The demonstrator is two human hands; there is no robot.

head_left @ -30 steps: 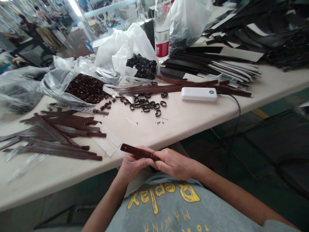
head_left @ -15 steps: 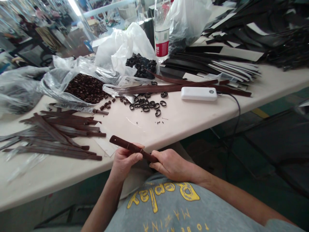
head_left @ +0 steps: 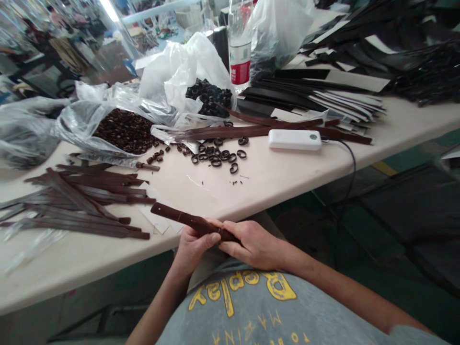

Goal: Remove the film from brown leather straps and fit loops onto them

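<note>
A dark brown leather strap (head_left: 176,214) with a small hole near its tip lies across both my hands, its free end pointing up and left over the table edge. My left hand (head_left: 197,244) is closed on it, thumb on top. Close beside, my right hand (head_left: 253,244) grips its other end, fingers touching my left thumb area. A narrow band seems to cross the strap between the hands, partly hidden by fingers. Left of my hands, a pile of brown leather straps (head_left: 82,201) lies on the table over a white paper piece (head_left: 156,219).
Behind are a plastic bag of small brown loops (head_left: 124,129), a bag of black loops (head_left: 210,96) and scattered dark loops (head_left: 215,155). A white power bank (head_left: 294,140) with a cable, a plastic bottle (head_left: 240,62) and black strips (head_left: 287,93) lie to the right.
My left hand has slid right along the strap, closer to my right hand. More of the strap's holed end now sticks out to the left.
</note>
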